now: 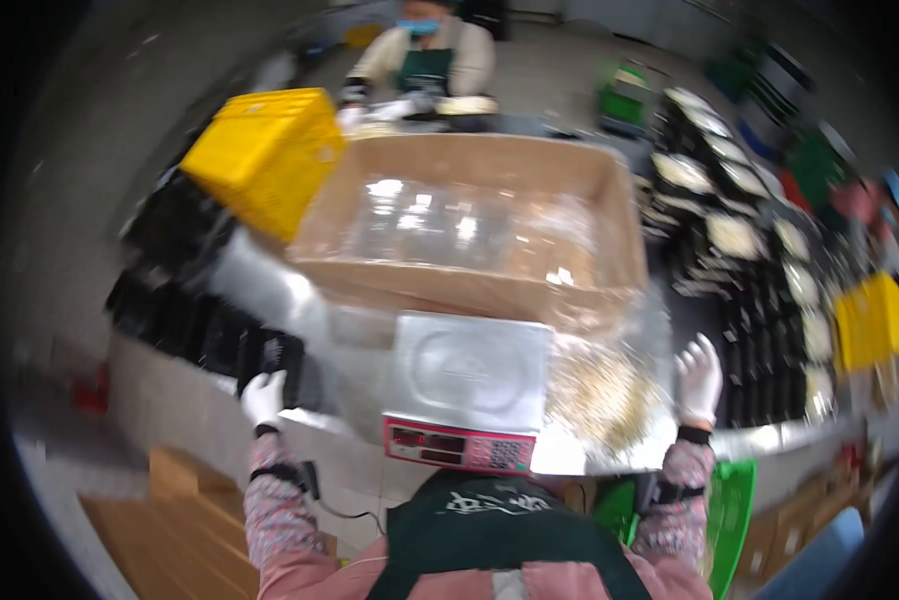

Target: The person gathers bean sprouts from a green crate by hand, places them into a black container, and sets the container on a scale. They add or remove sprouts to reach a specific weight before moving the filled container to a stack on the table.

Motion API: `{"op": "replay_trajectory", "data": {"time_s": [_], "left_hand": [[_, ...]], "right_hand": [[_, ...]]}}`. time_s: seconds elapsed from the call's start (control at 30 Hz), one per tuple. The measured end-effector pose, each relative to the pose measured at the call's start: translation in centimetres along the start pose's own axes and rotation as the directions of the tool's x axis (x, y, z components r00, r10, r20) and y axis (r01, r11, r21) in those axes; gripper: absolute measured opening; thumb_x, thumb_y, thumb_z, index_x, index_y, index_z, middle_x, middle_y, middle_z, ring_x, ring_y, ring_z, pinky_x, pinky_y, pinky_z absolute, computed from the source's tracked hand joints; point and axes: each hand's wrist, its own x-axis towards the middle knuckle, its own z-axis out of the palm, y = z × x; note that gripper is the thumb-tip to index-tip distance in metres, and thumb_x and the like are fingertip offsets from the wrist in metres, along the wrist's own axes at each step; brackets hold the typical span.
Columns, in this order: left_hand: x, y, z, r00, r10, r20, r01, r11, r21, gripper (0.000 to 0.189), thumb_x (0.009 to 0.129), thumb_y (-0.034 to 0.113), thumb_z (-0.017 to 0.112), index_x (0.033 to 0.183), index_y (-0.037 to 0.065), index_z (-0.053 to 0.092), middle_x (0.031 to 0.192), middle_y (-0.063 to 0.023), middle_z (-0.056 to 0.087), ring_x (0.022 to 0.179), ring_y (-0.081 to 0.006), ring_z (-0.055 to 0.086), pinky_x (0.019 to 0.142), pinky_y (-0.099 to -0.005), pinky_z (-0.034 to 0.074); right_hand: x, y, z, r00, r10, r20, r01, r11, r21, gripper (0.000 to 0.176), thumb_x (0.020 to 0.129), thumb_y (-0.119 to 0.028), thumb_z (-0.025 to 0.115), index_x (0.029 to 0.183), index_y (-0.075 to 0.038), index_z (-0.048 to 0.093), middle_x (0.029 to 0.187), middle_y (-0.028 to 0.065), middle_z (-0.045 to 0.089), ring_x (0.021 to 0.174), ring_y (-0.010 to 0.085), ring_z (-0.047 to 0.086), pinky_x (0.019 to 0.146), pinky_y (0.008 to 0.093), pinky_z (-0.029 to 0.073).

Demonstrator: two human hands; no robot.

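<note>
A black tray (277, 355) lies at the left edge of the bench (259, 285), beside the scale (469, 375). It is probably light, thin and bendy, and best taken by the rim. The left hand (263, 398) has its grip closed on the tray's near edge. The right hand (698, 378) is spread open and holds nothing, beside the pale sprouts (604, 398).

The black tray (277, 356) you are touching is a shallow, dark plastic container, glossy and rectangular; blur hides its inside. It sits at the near left edge of the steel counter (264, 285), closest to you in a row of like trays (169, 300). Its near rim is against your left hand (262, 398) — whether your fingers clasp it can't be told. The heap of pale sprouts (601, 395) lies loose on the counter — yellowish-white, tangled, spread low. It is just right of the scale (469, 370), with your right hand (699, 376) just beside it, fingers spread.
</note>
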Motion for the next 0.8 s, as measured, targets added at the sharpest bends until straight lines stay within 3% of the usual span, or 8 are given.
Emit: {"op": "replay_trajectory", "data": {"time_s": [0.03, 0.2, 0.27, 0.33, 0.4, 0.5, 0.63, 0.8], "left_hand": [[0.8, 0.3, -0.3, 0.996, -0.093, -0.009, 0.093, 0.996, -0.010, 0.038, 0.081, 0.035, 0.074, 0.085, -0.002, 0.068, 0.075, -0.0218, 0.063, 0.066, -0.0243, 0.058, 0.070, -0.0376, 0.048], [1.2, 6.7, 2.3, 0.937, 0.235, -0.258, -0.316, 0.885, -0.343, 0.046, 0.094, 0.029, 0.067, 0.113, -0.013, 0.060, 0.102, -0.0176, 0.068, 0.088, -0.0227, 0.059, 0.087, -0.0356, 0.047], [-2.4, 14.3, 3.7, 0.892, 0.451, 0.006, -0.369, 0.737, -0.567, 0.035, 0.096, 0.020, 0.063, 0.111, -0.012, 0.060, 0.103, -0.0182, 0.067, 0.091, -0.0237, 0.059, 0.086, -0.0346, 0.048], [-8.6, 22.7, 4.8, 0.716, 0.686, 0.132, -0.481, 0.621, -0.618, 0.023, 0.096, 0.012, 0.060, 0.107, -0.007, 0.061, 0.097, -0.0145, 0.066, 0.085, -0.0201, 0.057, 0.081, -0.0337, 0.048], [-14.7, 28.4, 7.5, 0.334, 0.933, 0.133, -0.696, 0.339, -0.633, 0.019, 0.090, 0.005, 0.060, 0.107, -0.003, 0.062, 0.095, -0.0196, 0.064, 0.087, -0.0313, 0.063, 0.078, -0.0387, 0.049], [-25.0, 34.0, 9.8, -0.156, 0.971, 0.181, -0.625, 0.045, -0.779, 0.020, 0.088, 0.010, 0.058, 0.106, 0.009, 0.067, 0.096, -0.0111, 0.067, 0.090, -0.0324, 0.064, 0.083, -0.0416, 0.050], [-32.0, 36.9, 18.6, -0.351, 0.933, 0.072, -0.674, -0.199, -0.711, 0.020, 0.083, 0.009, 0.057, 0.100, 0.013, 0.068, 0.089, -0.0100, 0.067, 0.084, -0.0312, 0.065, 0.077, -0.0437, 0.050], [-33.1, 38.6, 26.2, -0.449, 0.858, 0.250, -0.783, -0.243, -0.572, 0.022, 0.081, 0.009, 0.060, 0.102, 0.012, 0.068, 0.091, -0.0107, 0.068, 0.088, -0.0329, 0.065, 0.087, -0.0460, 0.049]], "right_hand": [[-0.8, -0.1, -0.2, 0.998, -0.006, -0.056, 0.007, 1.000, 0.012, 0.035, 0.098, -0.025, 0.053, 0.127, -0.005, 0.058, 0.098, 0.0047, 0.057, 0.086, 0.0177, 0.055, 0.079, 0.0320, 0.047], [-5.9, -1.6, -1.5, 0.941, 0.007, -0.338, 0.024, 0.996, 0.088, 0.027, 0.092, -0.029, 0.062, 0.113, -0.011, 0.062, 0.088, 0.0012, 0.059, 0.076, 0.0153, 0.056, 0.072, 0.0314, 0.048], [-8.8, -1.5, -2.5, 0.924, -0.038, -0.379, 0.077, 0.993, 0.087, 0.027, 0.092, -0.029, 0.062, 0.113, -0.012, 0.062, 0.087, 0.0009, 0.060, 0.075, 0.0150, 0.057, 0.071, 0.0312, 0.048], [-12.2, -2.1, -3.1, 0.893, -0.078, -0.444, 0.107, 0.993, 0.040, 0.028, 0.094, -0.030, 0.060, 0.114, -0.010, 0.061, 0.088, 0.0025, 0.060, 0.075, 0.0158, 0.058, 0.069, 0.0317, 0.049], [-16.3, -2.4, -5.4, 0.841, -0.201, -0.502, 0.208, 0.977, -0.042, 0.030, 0.096, -0.031, 0.059, 0.114, -0.008, 0.060, 0.090, 0.0039, 0.061, 0.075, 0.0162, 0.060, 0.068, 0.0323, 0.050], [-24.7, -6.4, -7.0, 0.710, -0.368, -0.601, 0.295, 0.930, -0.221, 0.029, 0.097, -0.029, 0.058, 0.115, -0.006, 0.061, 0.087, 0.0045, 0.062, 0.071, 0.0159, 0.061, 0.067, 0.0304, 0.051], [-37.8, -9.6, -11.5, 0.351, -0.543, -0.763, 0.222, 0.840, -0.495, 0.030, 0.098, -0.028, 0.058, 0.118, -0.006, 0.061, 0.089, 0.0060, 0.066, 0.071, 0.0145, 0.063, 0.065, 0.0280, 0.052], [-46.8, -8.7, -15.3, 0.304, -0.568, -0.765, 0.029, 0.808, -0.589, 0.031, 0.096, -0.020, 0.062, 0.121, -0.002, 0.059, 0.097, 0.0061, 0.067, 0.083, 0.0116, 0.065, 0.068, 0.0232, 0.052]]}}
